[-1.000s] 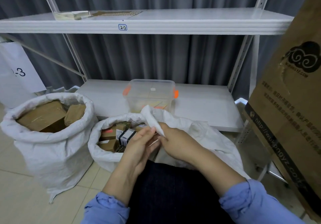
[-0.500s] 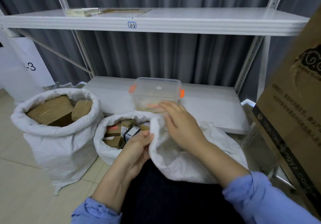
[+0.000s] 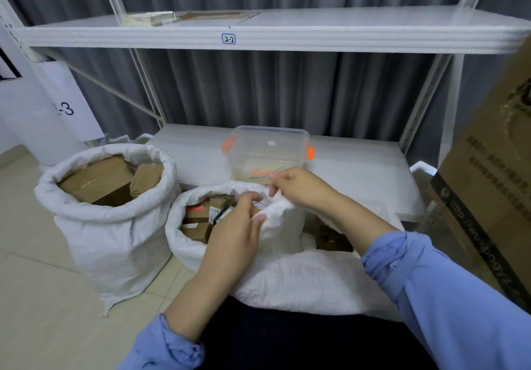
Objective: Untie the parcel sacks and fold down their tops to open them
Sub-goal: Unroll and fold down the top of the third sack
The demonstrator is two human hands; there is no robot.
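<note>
parcel stockroom | labelled rack (image 3: pixel 229 38) | parcel sacks (image 3: pixel 115 234) | carton (image 3: pixel 494 185)

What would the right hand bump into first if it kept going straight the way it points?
Probably the clear plastic box with orange clips, standing just beyond the right hand, which grips the white woven sack. Depth is hard to judge.

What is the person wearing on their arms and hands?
The left sleeve and right sleeve are light blue cloth, pushed up and bunched, so the forearms are bare. The left hand and right hand are bare too: no gloves, and no rings or watch show.
</note>
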